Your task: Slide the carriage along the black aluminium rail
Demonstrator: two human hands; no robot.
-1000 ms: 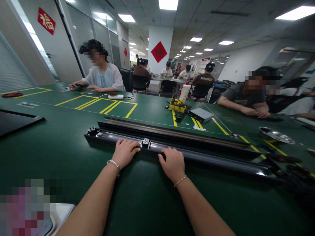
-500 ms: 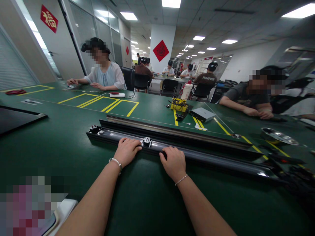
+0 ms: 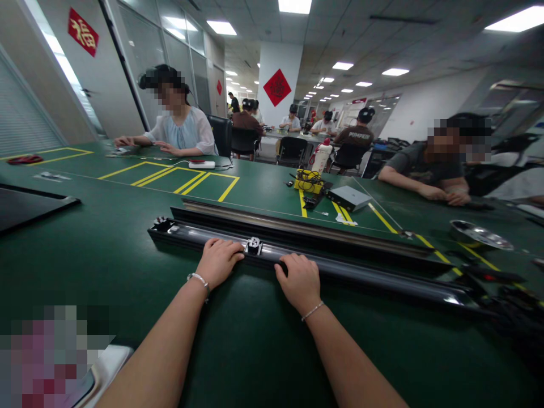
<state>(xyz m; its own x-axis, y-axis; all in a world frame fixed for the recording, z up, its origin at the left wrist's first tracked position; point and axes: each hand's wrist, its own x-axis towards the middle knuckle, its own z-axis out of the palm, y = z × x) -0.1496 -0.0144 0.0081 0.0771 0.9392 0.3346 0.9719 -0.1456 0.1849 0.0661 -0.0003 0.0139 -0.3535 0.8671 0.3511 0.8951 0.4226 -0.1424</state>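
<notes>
A long glossy black rail (image 3: 374, 275) lies slantwise across the green table (image 3: 242, 340). My left hand (image 3: 219, 262) is closed over its near edge, with the fingertips beside a small silver metal fitting (image 3: 254, 245) seated in the channel. To the right of that fitting, my right hand (image 3: 300, 279) curls its fingers over the same edge, thumb toward the near side. Parts of the rail under both hands are hidden. Another dark fitting (image 3: 161, 223) sits at the rail's left end. Just behind runs a second long black strip (image 3: 323, 233), roughly parallel and untouched.
Farther back are a yellow box with cables (image 3: 309, 180), a white bottle (image 3: 321, 157) and a grey box (image 3: 349, 197). A metal bowl (image 3: 480, 234) stands right, near dark tangled items (image 3: 516, 317). A black panel (image 3: 34, 207) lies left. People sit across the table and beyond.
Both hands keep their places on the rail. The whole view has shifted very slightly; nothing on the near table has visibly moved.
</notes>
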